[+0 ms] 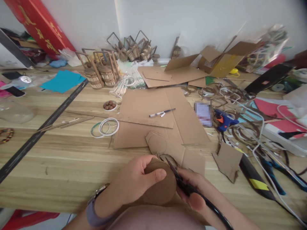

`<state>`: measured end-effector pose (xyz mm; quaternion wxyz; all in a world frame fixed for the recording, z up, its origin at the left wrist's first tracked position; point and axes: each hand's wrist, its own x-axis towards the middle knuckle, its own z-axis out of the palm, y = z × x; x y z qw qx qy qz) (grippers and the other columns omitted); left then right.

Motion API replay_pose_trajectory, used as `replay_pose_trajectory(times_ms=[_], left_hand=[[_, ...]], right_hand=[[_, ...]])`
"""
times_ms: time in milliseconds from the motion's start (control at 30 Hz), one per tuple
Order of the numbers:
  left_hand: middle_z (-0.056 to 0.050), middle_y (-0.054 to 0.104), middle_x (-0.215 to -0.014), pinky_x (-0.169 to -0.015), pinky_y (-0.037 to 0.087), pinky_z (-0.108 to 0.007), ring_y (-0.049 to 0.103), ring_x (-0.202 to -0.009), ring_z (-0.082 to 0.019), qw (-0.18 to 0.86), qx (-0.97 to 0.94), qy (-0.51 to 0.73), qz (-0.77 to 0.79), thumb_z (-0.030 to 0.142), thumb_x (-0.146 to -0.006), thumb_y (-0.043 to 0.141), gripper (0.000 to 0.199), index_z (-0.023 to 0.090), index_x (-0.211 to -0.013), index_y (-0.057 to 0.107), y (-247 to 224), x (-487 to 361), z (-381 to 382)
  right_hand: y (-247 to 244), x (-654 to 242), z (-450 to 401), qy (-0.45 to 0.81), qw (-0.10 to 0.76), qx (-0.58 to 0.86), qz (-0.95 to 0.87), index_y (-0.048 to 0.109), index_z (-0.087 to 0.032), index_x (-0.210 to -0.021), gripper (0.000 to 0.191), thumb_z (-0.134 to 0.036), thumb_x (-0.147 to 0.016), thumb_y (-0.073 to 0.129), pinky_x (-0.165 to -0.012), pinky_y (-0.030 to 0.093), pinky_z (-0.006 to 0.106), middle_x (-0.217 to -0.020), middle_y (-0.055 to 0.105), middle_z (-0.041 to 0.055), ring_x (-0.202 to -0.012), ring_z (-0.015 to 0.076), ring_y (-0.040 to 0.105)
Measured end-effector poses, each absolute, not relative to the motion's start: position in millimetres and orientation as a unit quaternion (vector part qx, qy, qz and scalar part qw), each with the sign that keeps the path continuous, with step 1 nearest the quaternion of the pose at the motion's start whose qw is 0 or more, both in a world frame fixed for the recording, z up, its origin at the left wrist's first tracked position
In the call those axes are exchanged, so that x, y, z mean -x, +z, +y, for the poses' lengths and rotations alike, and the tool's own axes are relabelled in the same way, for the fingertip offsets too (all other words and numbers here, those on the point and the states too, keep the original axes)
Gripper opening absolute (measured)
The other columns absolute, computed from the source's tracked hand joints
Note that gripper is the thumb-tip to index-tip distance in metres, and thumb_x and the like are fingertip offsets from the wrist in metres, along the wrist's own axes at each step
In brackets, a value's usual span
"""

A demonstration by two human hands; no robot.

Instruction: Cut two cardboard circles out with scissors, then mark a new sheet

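Note:
My left hand (141, 175) grips a rounded piece of brown cardboard (159, 190), thumb laid flat across its face. Black scissors (184, 183) are held in my right hand (194, 185), their blades at the right edge of the cardboard piece. A thin offcut curls up near the blade tips. Just beyond lies a cardboard scrap (172, 147) with a drawn circle on it. Behind that, a large cardboard sheet (146, 99) carries a pen (161, 112).
Tape rings (109, 126) and a bowl of brown balls (110, 105) sit left of the sheet. A blue glue gun (224, 119), pliers (271, 172) and a white cable (260, 118) crowd the right. Small woven baskets (103, 70) and an open cardboard box (223, 60) stand behind.

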<state>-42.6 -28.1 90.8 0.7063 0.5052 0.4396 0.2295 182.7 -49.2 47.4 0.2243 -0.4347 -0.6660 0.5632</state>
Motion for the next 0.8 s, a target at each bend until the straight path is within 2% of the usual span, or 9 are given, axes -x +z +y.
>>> replay_pose_trajectory(times_ms=[167, 333, 500, 667, 800], left_hand=[[-0.001, 0.065, -0.08, -0.058, 0.04, -0.022, 0.058, -0.072, -0.015, 0.71, -0.501, 0.228, 0.44, 0.051, -0.086, 0.066, 0.034, 0.017, -0.09, 0.064, 88.7, 43.6, -28.0], [0.0, 0.063, -0.079, -0.057, 0.038, -0.022, 0.055, -0.071, -0.015, 0.714, -0.498, 0.218, 0.441, 0.053, -0.085, 0.067, 0.036, 0.017, -0.088, 0.063, 88.1, 43.9, -28.5], [0.0, 0.062, -0.078, -0.057, 0.036, -0.022, 0.055, -0.07, -0.015, 0.723, -0.491, 0.216, 0.436, 0.054, -0.083, 0.068, 0.037, 0.017, -0.087, 0.062, 90.0, 43.4, -29.1], [-0.001, 0.065, -0.08, -0.058, 0.037, -0.022, 0.057, -0.072, -0.016, 0.728, -0.484, 0.215, 0.435, 0.053, -0.082, 0.07, 0.037, 0.017, -0.09, 0.064, 89.6, 44.4, -30.0], [-0.001, 0.065, -0.08, -0.059, 0.038, -0.022, 0.056, -0.071, -0.015, 0.737, -0.476, 0.217, 0.428, 0.053, -0.082, 0.071, 0.038, 0.016, -0.091, 0.065, 89.1, 44.8, -29.7]], right_hand=[[62.7, -182.0, -49.3, 0.577, 0.206, 0.435, -0.66, 0.049, -0.021, -0.076, 0.082, -0.099, -0.067, 0.029, -0.048, 0.022, 0.027, -0.063, 0.038, -0.0039, -0.057, 0.0125, 0.029], [69.9, -178.4, -48.7, 0.578, 0.198, 0.447, -0.654, 0.053, -0.019, -0.078, 0.085, -0.099, -0.066, 0.03, -0.052, 0.022, 0.028, -0.068, 0.036, -0.0029, -0.062, 0.014, 0.03], [77.2, -171.8, -51.4, 0.579, 0.218, 0.461, -0.637, 0.047, -0.021, -0.072, 0.08, -0.099, -0.067, 0.031, -0.052, 0.017, 0.03, -0.064, 0.031, -0.005, -0.059, 0.013, 0.023], [71.7, -172.4, -52.1, 0.585, 0.227, 0.457, -0.631, 0.048, -0.021, -0.07, 0.08, -0.099, -0.065, 0.033, -0.052, 0.018, 0.029, -0.062, 0.033, -0.0051, -0.058, 0.0125, 0.026], [72.8, -172.9, -51.5, 0.6, 0.225, 0.453, -0.62, 0.053, -0.02, -0.072, 0.078, -0.096, -0.069, 0.039, -0.052, 0.018, 0.03, -0.062, 0.035, -0.0051, -0.058, 0.0123, 0.027]])
